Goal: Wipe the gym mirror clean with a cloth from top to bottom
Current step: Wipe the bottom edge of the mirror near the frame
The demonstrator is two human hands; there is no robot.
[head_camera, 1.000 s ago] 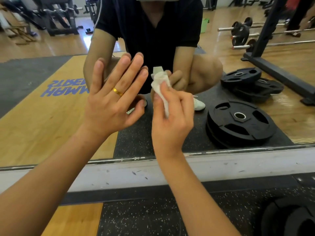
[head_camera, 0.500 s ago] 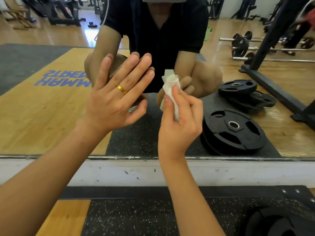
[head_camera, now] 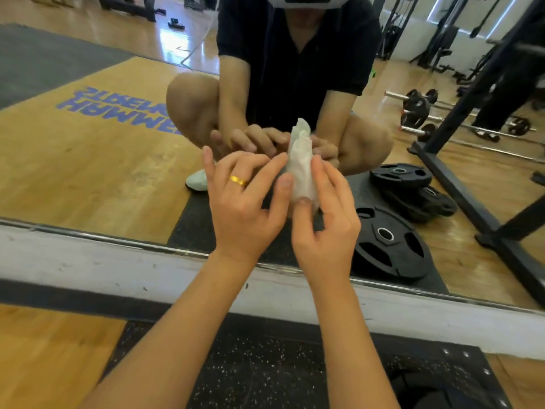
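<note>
The gym mirror point(head_camera: 88, 160) stands right in front of me and runs down to a metal strip near the floor. It reflects a crouching person in a dark shirt. A crumpled white cloth point(head_camera: 300, 166) is held upright just in front of the glass. My right hand point(head_camera: 327, 228) grips it with thumb and fingers. My left hand point(head_camera: 244, 208), with a gold ring, is off the glass, and its thumb and forefinger pinch the cloth's left edge. Whether the cloth touches the glass I cannot tell.
A scuffed white ledge point(head_camera: 88, 261) runs under the mirror. Below it lie a black speckled rubber mat point(head_camera: 250, 364) and wooden floor point(head_camera: 44, 349). The mirror reflects black weight plates point(head_camera: 389, 240) and a dark rack point(head_camera: 472, 178) on the right. A dark plate edge point(head_camera: 436, 397) shows bottom right.
My left hand has left the mirror, where its palm lay flat, and has come right onto the cloth. The view has tilted and shifted.
</note>
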